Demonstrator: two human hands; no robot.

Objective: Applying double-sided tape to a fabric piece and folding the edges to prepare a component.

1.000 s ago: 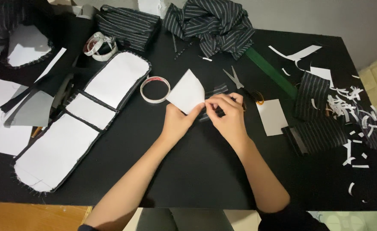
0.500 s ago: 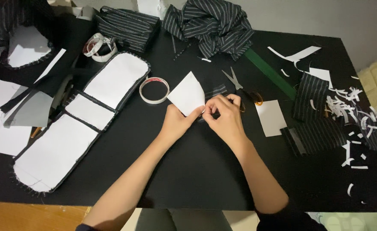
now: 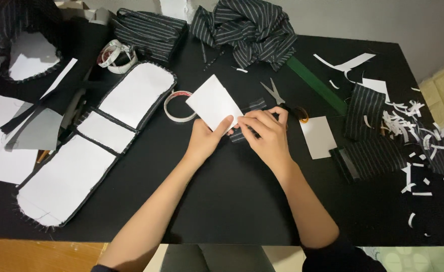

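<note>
A white card (image 3: 213, 103) is pinched at its lower corner by the left hand (image 3: 205, 138), while a small striped fabric piece (image 3: 248, 120) beneath it is pressed by the right hand (image 3: 267, 135) on the black desk (image 3: 222, 201); edges are best kept aligned. Tape roll (image 3: 178, 106) and scissors (image 3: 282, 98) are seen nearby

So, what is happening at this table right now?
A person works at a black table. The left hand holds a white card against a small piece of striped fabric, and the right hand pinches the card's lower edge. Scissors, a tape roll and white paper scraps lie around.
</note>
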